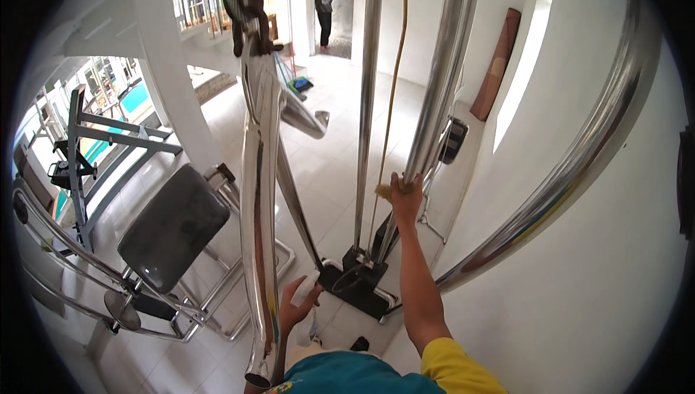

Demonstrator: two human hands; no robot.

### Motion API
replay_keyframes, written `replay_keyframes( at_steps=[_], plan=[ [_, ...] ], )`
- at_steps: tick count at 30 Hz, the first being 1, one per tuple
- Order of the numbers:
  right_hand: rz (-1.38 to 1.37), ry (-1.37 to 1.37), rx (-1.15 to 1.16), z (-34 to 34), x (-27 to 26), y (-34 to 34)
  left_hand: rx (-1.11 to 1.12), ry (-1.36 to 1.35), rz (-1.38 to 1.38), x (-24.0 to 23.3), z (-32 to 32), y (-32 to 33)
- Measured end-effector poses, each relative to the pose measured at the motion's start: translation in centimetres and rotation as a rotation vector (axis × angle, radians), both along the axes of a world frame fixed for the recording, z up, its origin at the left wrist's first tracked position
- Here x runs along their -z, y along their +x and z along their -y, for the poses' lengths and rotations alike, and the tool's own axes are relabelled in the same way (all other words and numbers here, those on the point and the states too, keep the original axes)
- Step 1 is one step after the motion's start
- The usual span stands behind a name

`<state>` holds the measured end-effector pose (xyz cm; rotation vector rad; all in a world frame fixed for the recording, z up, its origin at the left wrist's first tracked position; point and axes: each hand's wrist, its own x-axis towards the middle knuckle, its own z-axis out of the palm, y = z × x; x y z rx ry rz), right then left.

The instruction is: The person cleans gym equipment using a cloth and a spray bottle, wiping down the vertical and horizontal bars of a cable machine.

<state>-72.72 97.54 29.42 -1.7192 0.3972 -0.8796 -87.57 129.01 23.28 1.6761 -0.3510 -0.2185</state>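
Note:
My right hand (406, 204) is wrapped around a chrome upright tube (434, 101) of an exercise machine. A tuft of yellow-brown cloth or scouring material (384, 192) sticks out from under its fingers, pressed against the metal. Lower down, my left hand (296, 307) holds what looks like a spray bottle with a white top (305, 288); its body is partly hidden. A thick chrome tube (260, 220) passes just left of that hand and covers part of the forearm. Between the uprights hangs a thin tan cable (395, 68), leading down to the black weight block (355, 285).
A curved chrome bar (564, 198) arches close on my right, along the white wall. To the left stands a machine with a black padded seat (174, 228) and a grey rack (81, 177). A person (324, 11) stands in the doorway; a rolled mat (495, 65) leans in the corner.

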Motion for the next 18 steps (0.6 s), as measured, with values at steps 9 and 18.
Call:
replay_keyframes(
  at_steps=[9, 18],
  plan=[
    [0.509, -0.315, 0.026, 1.1, -24.6, 1.2, 0.002, -0.011, 0.016, -1.9, 1.2, 0.4],
    [0.176, 0.138, -0.665, 3.9, -22.1, 1.3, 0.019, -0.034, 0.020, -0.4, 1.3, 0.4]
  ],
)
